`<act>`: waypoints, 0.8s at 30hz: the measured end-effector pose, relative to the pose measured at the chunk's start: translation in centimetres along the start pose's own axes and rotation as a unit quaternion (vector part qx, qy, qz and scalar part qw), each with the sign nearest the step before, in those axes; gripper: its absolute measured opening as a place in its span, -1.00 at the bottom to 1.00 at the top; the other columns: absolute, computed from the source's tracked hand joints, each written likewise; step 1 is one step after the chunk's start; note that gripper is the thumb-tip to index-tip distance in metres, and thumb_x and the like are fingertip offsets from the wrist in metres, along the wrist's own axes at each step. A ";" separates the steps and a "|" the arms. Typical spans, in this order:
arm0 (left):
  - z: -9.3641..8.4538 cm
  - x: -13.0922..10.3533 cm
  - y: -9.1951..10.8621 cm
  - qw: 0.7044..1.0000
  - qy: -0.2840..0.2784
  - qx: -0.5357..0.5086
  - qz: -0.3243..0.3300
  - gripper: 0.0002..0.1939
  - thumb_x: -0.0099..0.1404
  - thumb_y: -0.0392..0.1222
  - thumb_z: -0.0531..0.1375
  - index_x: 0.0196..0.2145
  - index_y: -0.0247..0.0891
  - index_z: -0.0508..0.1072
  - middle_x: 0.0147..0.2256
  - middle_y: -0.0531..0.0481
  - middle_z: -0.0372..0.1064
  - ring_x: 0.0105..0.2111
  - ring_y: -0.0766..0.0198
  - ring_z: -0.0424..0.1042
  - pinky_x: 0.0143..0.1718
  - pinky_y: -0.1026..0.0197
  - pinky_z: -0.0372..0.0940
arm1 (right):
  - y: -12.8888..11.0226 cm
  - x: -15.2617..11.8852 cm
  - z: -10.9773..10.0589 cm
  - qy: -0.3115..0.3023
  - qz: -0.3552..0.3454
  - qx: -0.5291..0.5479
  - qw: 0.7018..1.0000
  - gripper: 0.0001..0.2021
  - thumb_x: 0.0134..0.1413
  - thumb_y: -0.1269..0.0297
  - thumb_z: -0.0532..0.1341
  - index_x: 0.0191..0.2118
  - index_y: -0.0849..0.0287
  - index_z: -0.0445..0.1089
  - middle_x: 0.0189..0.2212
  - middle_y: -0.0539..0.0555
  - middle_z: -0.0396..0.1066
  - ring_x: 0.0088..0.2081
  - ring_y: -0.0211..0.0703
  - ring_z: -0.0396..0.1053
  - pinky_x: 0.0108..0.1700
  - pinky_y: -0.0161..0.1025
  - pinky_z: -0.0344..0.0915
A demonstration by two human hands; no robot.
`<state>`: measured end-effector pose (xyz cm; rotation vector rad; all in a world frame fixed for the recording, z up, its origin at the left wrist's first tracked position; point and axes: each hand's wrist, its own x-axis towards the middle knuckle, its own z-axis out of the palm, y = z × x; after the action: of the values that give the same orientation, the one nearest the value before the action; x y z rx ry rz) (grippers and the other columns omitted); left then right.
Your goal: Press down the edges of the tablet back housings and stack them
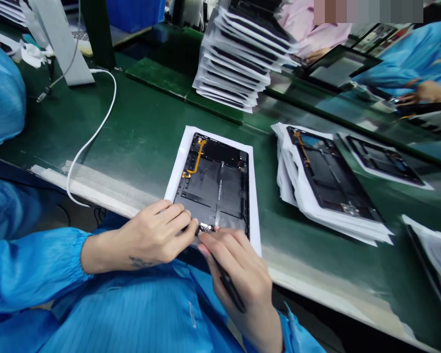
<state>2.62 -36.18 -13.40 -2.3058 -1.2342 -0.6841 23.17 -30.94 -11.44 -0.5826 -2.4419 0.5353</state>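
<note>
In front of me an opened tablet housing lies on a white sheet, its black inside facing up. An orange flex cable runs along its far left part, and a thin strip goes down the middle. My left hand has its fingers closed over the near left edge of the housing, fingertips beside a small circuit board. My right hand grips a slim black hand tool, its tip at the same board. Fingers hide the tool's tip, so its exact kind is unclear.
A tall stack of sheet-wrapped panels stands behind. At right lie a pile with another tablet housing and a further housing. A white cable crosses the green bench at left. Co-workers' blue sleeves show nearby.
</note>
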 end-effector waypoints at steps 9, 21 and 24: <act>0.0 -0.9 -0.4 0.999 -0.001 -0.031 -0.023 -0.73 0.50 -0.38 -0.01 -0.04 -0.43 0.47 -0.13 -0.19 0.56 -0.16 0.19 0.53 -0.15 0.14 0.37 | 0.8 -0.6 0.5 0.076 0.042 0.039 0.995 -0.77 0.26 0.53 0.18 -0.09 0.09 0.46 -0.28 0.08 0.54 -0.23 -0.07 0.48 -0.14 -0.10 0.43; -0.9 -1.6 -1.4 0.975 -0.018 -0.190 -0.116 -0.62 0.45 -0.47 -0.06 0.01 -0.33 0.49 0.01 -0.16 0.53 0.02 0.18 0.52 0.05 0.09 0.42 | 1.4 -0.8 0.5 0.121 0.066 0.113 0.984 -0.81 0.27 0.51 0.20 -0.15 0.11 0.50 -0.28 0.08 0.55 -0.24 -0.10 0.50 -0.19 -0.15 0.45; -2.1 -1.9 -3.5 0.884 0.000 -0.356 -0.304 -0.57 0.45 -0.43 -0.01 0.18 -0.24 0.41 0.22 -0.17 0.36 0.25 0.14 0.34 0.20 0.03 0.37 | 1.6 -0.5 0.7 0.160 0.088 0.143 0.973 -0.84 0.26 0.47 0.22 -0.20 0.09 0.53 -0.32 0.06 0.55 -0.27 -0.09 0.51 -0.25 -0.17 0.43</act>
<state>-1.71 -36.84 -12.44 -2.4131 -1.9897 -1.5766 23.58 -30.04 -13.00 -0.7050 -1.9769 0.7830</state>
